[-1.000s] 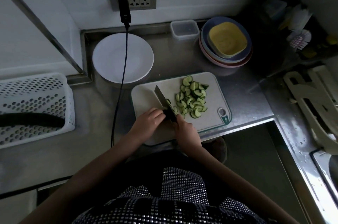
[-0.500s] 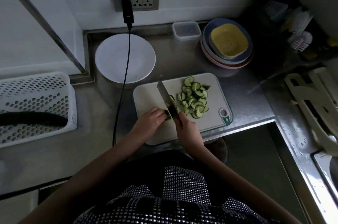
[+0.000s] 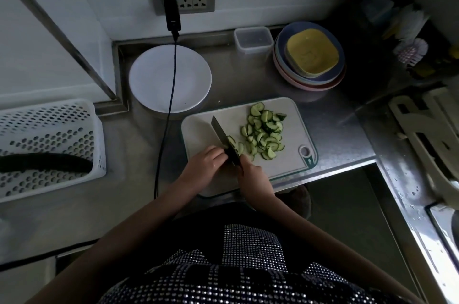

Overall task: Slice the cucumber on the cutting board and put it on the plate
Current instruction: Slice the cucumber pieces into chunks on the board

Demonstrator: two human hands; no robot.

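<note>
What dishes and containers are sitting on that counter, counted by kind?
White plate: 1
Stack of coloured dishes: 1
Clear plastic tub: 1
White perforated basket: 1
Cutting board: 1
Total: 5

A steel counter [image 3: 248, 85] carried everything. On it lay a pale cutting board [image 3: 203, 129] near the front edge, a white plate [image 3: 149, 80] behind it to the left, a clear lidded tub [image 3: 253, 39] at the back and a stack of coloured dishes [image 3: 310, 77] just beside the tub. A white perforated basket [image 3: 49, 129] stood at the left, and a black cable [image 3: 164, 134] trailed across the plate and down the counter.
</note>
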